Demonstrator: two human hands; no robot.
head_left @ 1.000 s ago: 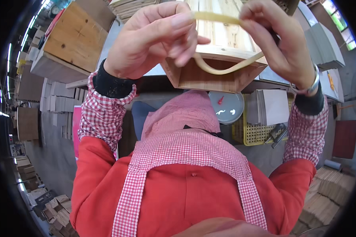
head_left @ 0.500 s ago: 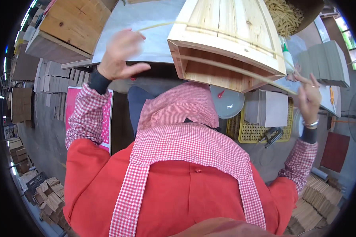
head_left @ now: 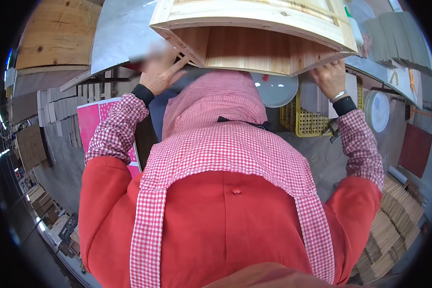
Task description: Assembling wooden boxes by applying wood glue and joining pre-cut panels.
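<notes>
A pale wooden box [head_left: 254, 17] with a panelled top lies on the table, its hollow open side facing me. My left hand [head_left: 159, 74] is beside the box's near left corner, thumb and forefinger apart; its other fingers are smeared by motion. Nothing shows in it. At the near right corner, my right hand [head_left: 329, 79] has its fingers bent against the lower edge of the box, fingertips partly hidden. A thin yellowish band [head_left: 340, 18] seems to run over the top near the right side.
The grey-white table [head_left: 117, 36] carries another wooden box [head_left: 57, 31] on the left, with grey boards [head_left: 401, 41] stacked at right. Below stand a round stool [head_left: 278, 91], a yellow crate [head_left: 314, 120] and a white bucket [head_left: 378, 113]. A green-capped bottle [head_left: 354, 29] is beside the box.
The pale band stretched between my raised hands no longer shows between them. Both hands have come down and inward to the box's near corners. The box appears larger and farther left in view.
</notes>
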